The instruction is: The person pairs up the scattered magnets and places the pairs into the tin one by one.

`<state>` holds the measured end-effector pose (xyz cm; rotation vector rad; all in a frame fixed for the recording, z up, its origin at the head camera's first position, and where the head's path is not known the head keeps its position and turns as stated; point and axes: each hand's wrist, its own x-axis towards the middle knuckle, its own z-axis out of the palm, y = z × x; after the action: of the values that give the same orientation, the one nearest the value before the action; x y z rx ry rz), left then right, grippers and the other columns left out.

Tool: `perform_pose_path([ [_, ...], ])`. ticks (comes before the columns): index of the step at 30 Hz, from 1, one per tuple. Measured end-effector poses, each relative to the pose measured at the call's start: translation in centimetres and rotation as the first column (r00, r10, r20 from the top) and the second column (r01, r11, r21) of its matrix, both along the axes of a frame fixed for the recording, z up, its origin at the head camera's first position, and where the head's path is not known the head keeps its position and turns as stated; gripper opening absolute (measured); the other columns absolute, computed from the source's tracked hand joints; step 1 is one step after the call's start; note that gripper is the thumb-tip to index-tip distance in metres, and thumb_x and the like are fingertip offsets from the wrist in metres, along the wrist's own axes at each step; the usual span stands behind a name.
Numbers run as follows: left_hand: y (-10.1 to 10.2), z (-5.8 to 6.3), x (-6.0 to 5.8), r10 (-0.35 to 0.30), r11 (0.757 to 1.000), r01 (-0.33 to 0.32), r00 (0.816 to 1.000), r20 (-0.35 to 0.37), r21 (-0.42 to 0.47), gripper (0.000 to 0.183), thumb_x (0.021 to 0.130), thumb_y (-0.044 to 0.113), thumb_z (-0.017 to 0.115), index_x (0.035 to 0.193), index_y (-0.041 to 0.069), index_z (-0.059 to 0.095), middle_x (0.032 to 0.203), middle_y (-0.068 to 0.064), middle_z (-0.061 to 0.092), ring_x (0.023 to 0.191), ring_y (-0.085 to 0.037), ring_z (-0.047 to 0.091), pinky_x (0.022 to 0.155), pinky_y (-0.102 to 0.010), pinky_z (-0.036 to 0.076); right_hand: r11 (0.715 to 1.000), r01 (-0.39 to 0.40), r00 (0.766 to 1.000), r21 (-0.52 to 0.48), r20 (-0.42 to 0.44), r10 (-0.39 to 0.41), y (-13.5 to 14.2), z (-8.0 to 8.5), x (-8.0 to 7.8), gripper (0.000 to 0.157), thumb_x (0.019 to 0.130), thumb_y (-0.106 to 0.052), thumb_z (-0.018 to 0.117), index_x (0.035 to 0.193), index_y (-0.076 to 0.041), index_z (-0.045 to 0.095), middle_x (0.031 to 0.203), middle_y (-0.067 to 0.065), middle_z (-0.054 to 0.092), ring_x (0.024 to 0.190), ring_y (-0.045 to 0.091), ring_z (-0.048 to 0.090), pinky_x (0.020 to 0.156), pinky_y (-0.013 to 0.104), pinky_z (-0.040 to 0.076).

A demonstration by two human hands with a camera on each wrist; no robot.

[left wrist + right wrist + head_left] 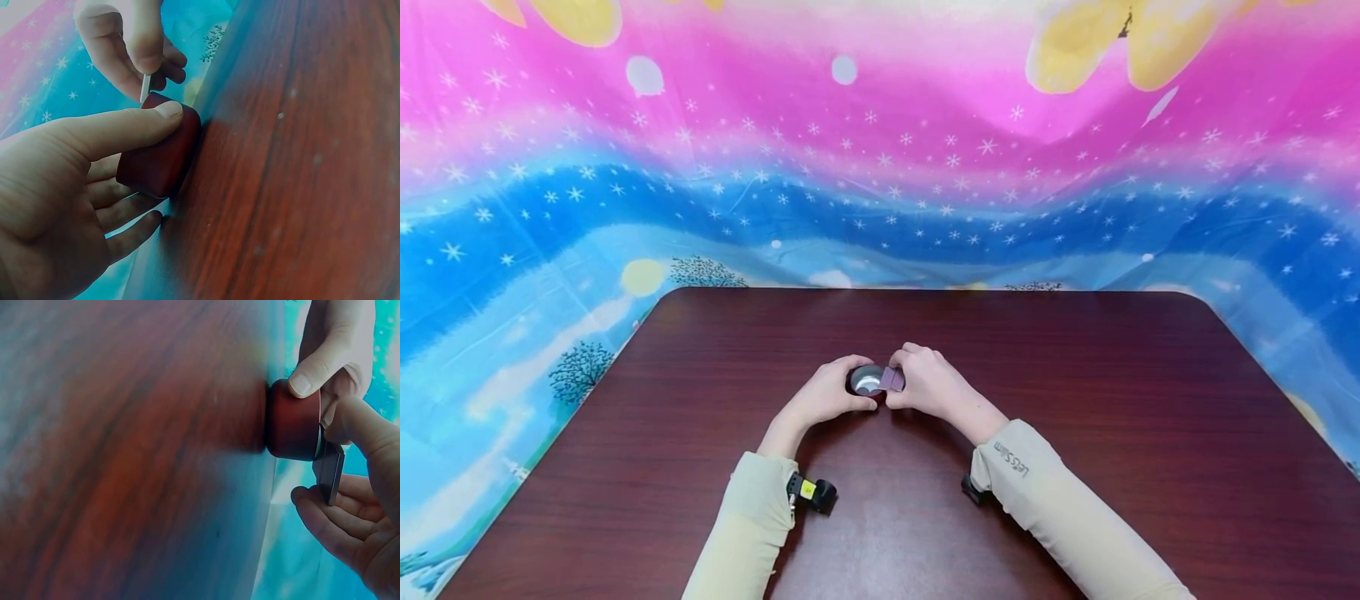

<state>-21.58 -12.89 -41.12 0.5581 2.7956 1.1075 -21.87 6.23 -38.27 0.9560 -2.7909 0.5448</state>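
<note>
A small round cup with a shiny silvery inside stands on the table, its outer wall dark red in the wrist views. My left hand holds it from the left, the thumb laid along its side and the fingers round behind. At the cup's right rim, my right hand pinches a flat grey-purple plate between thumb and fingers. Seen edge-on in the right wrist view, the plate overlaps the cup's open top. Part of the plate is hidden by the fingers.
A dark red-brown wooden table with rounded far corners lies under both hands. Behind it hangs a pink and blue cloth with snowflakes. Dark wrist cameras, one at the left sleeve, sit low over the table.
</note>
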Motion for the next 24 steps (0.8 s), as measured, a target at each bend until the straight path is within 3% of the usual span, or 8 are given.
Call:
perform_pose_path([
  [12, 0.0, -0.2, -0.1, 0.000, 1.000, 0.000, 1.000, -0.002, -0.005, 0.057, 0.070, 0.023, 0.079, 0.120, 0.012, 0.055, 0.113, -0.002, 0.059, 0.098, -0.016, 0.055, 0.087, -0.034, 0.044, 0.999, 0.043, 0.998, 0.003, 0.038, -0.043, -0.6, 0.1, 0.1, 0.035, 0.070, -0.024, 0.071, 0.098, -0.005, 0.065, 0.090, 0.007, 0.061, 0.068, 0.013, 0.054, 0.062, 0.025, 0.047],
  [24, 0.1, 0.0, -0.1, 0.003, 1.000, -0.003, 1.000, 0.003, -0.001, 0.058, 0.070, 0.023, 0.078, 0.121, 0.011, 0.054, 0.116, -0.003, 0.058, 0.100, -0.017, 0.055, 0.088, -0.035, 0.044, 0.999, 0.029, 0.998, 0.017, 0.063, -0.030, -1.1, 0.4, 0.3, 0.031, 0.075, -0.025, 0.071, 0.097, -0.005, 0.065, 0.090, 0.006, 0.062, 0.071, 0.013, 0.057, 0.062, 0.024, 0.048],
])
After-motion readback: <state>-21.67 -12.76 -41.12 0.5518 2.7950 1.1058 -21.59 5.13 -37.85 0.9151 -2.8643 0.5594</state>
